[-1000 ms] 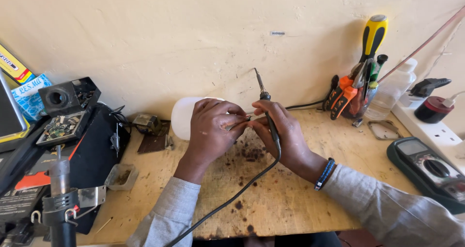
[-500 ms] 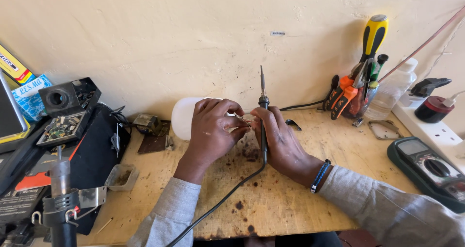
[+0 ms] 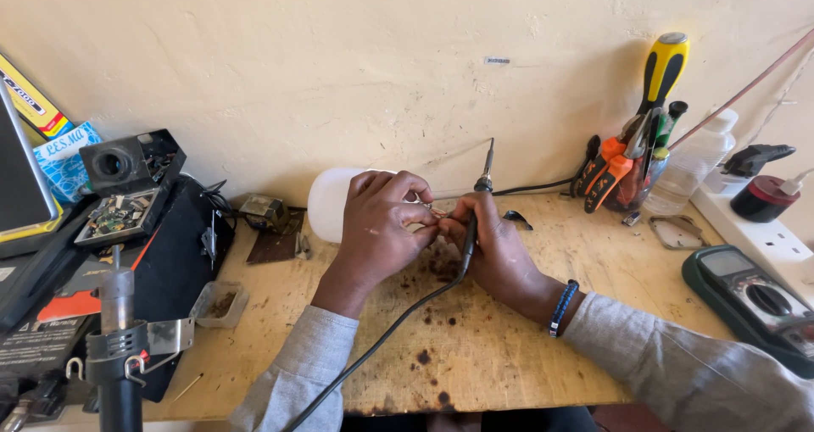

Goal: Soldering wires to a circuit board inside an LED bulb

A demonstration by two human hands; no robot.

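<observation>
A soldering iron [image 3: 476, 211] stands tip-up over the middle of the scorched wooden bench [image 3: 475, 356], gripped around its black handle by the right hand [image 3: 496, 250]. The left hand [image 3: 381, 224] pinches a small part against it; what the part is cannot be told. Behind sits a white container [image 3: 326, 203]. At right lie 1 green multimeter [image 3: 755, 301] and a jar of tools [image 3: 632, 169].
</observation>
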